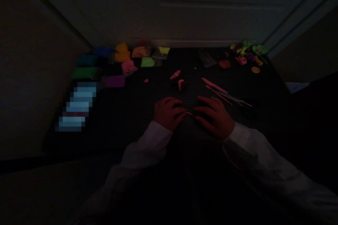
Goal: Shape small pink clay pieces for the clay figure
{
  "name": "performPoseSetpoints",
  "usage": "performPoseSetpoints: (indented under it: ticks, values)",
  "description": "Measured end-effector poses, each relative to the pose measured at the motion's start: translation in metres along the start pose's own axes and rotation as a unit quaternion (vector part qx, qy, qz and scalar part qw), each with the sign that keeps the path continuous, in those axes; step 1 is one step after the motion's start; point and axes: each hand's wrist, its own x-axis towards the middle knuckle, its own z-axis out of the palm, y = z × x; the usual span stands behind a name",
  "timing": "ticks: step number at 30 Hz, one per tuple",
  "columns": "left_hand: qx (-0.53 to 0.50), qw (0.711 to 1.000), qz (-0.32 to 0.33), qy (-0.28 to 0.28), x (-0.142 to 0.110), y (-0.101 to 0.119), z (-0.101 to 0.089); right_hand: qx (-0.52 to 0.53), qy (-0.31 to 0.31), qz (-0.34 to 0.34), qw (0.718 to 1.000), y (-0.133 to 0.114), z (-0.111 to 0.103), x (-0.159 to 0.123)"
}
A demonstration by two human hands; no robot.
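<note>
Low over the dark striped table, my left hand (169, 112) has thumb and index finger pinched on one end of a thin pale pink strip of clay (189, 113). The strip's other end points toward my right hand (215, 116), whose fingers are spread and hold nothing that I can see. Just beyond my hands lie a small pink clay piece with bent arms (180, 84) on something dark, and a pink clay piece with lighter spots (175, 75). A pink clay knife (214, 85), a thin pink stick (219, 95) and scissors (233, 99) lie beyond my right hand.
Bags of coloured clay, such as a green one (86, 73) and a purple one (115, 81), line the back left. A pixelated bright screen (79, 107) is at left. Clay flowers (246, 54) and a red lump (224, 64) sit at back right. The room is very dark.
</note>
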Motion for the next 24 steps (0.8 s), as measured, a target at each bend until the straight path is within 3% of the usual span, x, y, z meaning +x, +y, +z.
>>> performPoseSetpoints:
  ticks: [7, 10, 13, 18, 24]
  values:
    - [-0.086, 0.996, 0.013, -0.015, 0.001, 0.003, -0.005, 0.078, 0.014, 0.046, 0.996, -0.007, -0.001, 0.003]
    - [-0.157, 0.987, 0.001, 0.026, -0.004, 0.011, -0.018, 0.125, 0.001, 0.041, 0.991, -0.018, -0.007, 0.005]
    - [-0.238, 0.971, -0.007, 0.031, -0.008, 0.025, -0.038, 0.194, 0.005, 0.043, 0.980, -0.030, -0.021, 0.009]
    - [-0.258, 0.965, -0.013, 0.044, -0.015, 0.048, -0.066, 0.289, 0.015, 0.071, 0.955, -0.049, -0.051, 0.010]
    - [-0.234, 0.970, 0.022, 0.063, -0.024, 0.061, -0.080, 0.327, 0.004, 0.127, 0.936, -0.065, -0.069, 0.008]
